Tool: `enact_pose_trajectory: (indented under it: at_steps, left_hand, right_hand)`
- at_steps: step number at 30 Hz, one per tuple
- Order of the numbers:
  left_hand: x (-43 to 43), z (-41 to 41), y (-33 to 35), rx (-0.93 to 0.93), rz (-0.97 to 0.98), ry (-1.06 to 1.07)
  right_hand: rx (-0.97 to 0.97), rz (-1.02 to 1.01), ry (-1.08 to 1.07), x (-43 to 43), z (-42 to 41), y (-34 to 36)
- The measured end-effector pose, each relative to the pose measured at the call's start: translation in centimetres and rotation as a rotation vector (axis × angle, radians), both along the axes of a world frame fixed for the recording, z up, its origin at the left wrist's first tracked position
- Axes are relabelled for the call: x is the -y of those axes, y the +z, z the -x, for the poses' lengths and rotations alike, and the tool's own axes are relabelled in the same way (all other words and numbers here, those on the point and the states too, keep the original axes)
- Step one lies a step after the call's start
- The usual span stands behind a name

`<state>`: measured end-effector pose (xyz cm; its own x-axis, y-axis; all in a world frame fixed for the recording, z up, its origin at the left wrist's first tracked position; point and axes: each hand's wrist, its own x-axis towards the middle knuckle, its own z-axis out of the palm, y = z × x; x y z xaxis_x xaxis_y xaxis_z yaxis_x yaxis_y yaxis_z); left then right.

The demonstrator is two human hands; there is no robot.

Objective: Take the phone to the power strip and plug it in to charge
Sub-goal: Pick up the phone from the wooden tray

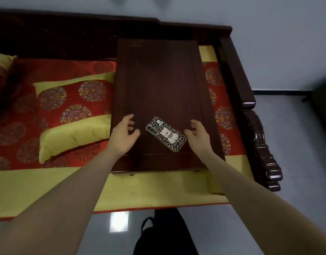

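A view from a head-worn camera looks down at two bare arms reaching forward over a dark reddish-brown wooden tray table, which sits on a carved dark wood sofa covered in red and yellow-green patterned cushions.

A phone in a leopard-print case with a pale cartoon figure on its back lies face down and diagonally on the near part of the table, camera lenses toward the upper left. It sits between the two hands.

The left hand hovers just beside the phone's upper left end, fingers spread and curled, holding nothing. The right hand is also spread wide and empty, its thumb at or nearly touching the phone's lower right end; whether it makes contact cannot be told.

No power strip, charger or cable appears anywhere in view, so the phone has yet to be lifted and carried.

Likely risks from here: the phone lies flat on smooth wood, so fingertips may slide it instead of getting under its edge. A push toward the near edge could tip it onto the cushion or the shiny grey floor. A dark bag-like shape on the floor below, too dim to identify, may be a trip hazard when stepping away.

A small pale label sits near the top of the phone case, but its writing is too small to read. No brand name is legible.
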<state>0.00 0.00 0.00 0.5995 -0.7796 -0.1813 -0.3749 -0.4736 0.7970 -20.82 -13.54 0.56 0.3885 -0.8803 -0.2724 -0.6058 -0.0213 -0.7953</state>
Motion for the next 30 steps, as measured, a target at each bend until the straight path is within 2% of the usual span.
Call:
enact_pose_trajectory:
  at_steps: [4, 6, 9, 11, 15, 19, 22, 25, 27, 30]
  left_hand:
    - [2.9, -1.0, -1.6, -0.071, -0.127, 0.051]
    - [3.6, -0.7, -1.8, -0.132, -0.133, 0.059]
    - [5.6, -0.6, -2.7, -0.218, -0.197, 0.031]
    - [6.2, -0.4, -3.2, -0.211, -0.242, 0.035]
    - [7.3, -0.8, -3.7, -0.205, -0.272, 0.165]
    - [8.1, -0.7, -4.2, -0.342, -0.393, 0.122]
    - [7.9, 0.2, -4.6, -0.495, -0.360, 0.064]
    - [7.8, 0.7, -4.7, -0.554, -0.259, 0.111]
    - [7.8, 0.6, -4.4, -0.704, -0.190, 0.158]
    - [7.4, 0.4, -4.2, -0.837, -0.144, 0.173]
  right_hand:
    - [0.000, -0.207, -0.128, 1.4, -1.8, -1.8]
    - [0.028, -0.238, -0.171, 0.8, -1.8, -2.1]
    - [0.043, -0.230, -0.235, 1.4, -2.4, -3.5]
    - [0.042, -0.235, -0.272, 1.5, -2.4, -3.9]
    - [0.052, -0.209, -0.334, 1.8, -2.5, -4.2]
    - [0.044, -0.158, -0.325, 2.0, -2.7, -4.1]
    - [0.016, -0.119, -0.262, 2.2, -2.9, -4.2]
    - [-0.013, -0.082, -0.163, 2.1, -3.4, -4.4]
    - [-0.085, -0.023, -0.001, 1.8, -3.6, -4.5]
    - [-0.330, 0.146, 0.315, 0.9, -3.9, -4.6]
